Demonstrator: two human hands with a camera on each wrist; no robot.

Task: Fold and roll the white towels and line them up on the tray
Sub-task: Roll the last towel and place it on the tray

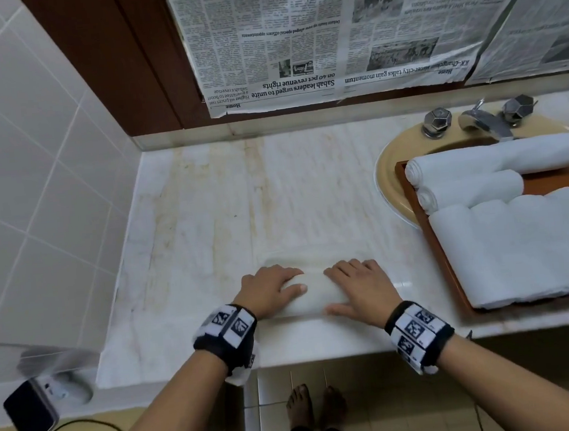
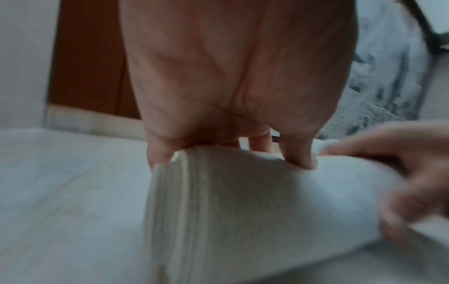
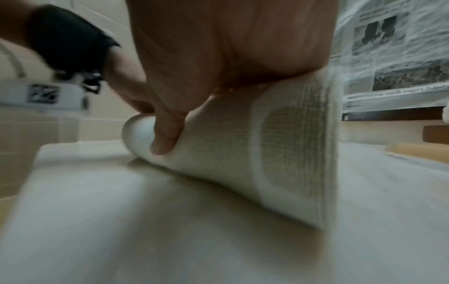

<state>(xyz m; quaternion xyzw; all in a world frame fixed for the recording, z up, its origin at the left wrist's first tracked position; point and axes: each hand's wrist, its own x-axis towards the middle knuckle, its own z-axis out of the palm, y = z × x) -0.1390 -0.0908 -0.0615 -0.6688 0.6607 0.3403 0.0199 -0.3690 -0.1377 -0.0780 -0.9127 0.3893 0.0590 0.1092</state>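
Note:
A white towel roll (image 1: 315, 293) lies crosswise on the marble counter (image 1: 206, 205) near its front edge. My left hand (image 1: 272, 287) covers its left end, fingers curled over the top and thumb on the near side. My right hand (image 1: 358, 284) grips the right end the same way. In the left wrist view the fingers (image 2: 298, 153) dig into the roll (image 2: 243, 201). In the right wrist view the thumb (image 3: 165, 138) presses into the roll (image 3: 279, 144). On the wooden tray (image 1: 558, 179) at the right lie two rolled towels (image 1: 498, 157) (image 1: 470, 192) and a wide batch of white towels (image 1: 526, 245).
The tray sits over a beige sink (image 1: 390, 178) with a chrome faucet (image 1: 484, 122) behind it. Newspaper (image 1: 329, 32) covers the wall at the back. A tiled wall bounds the counter on the left. A phone (image 1: 30, 413) rests on a low ledge at the lower left.

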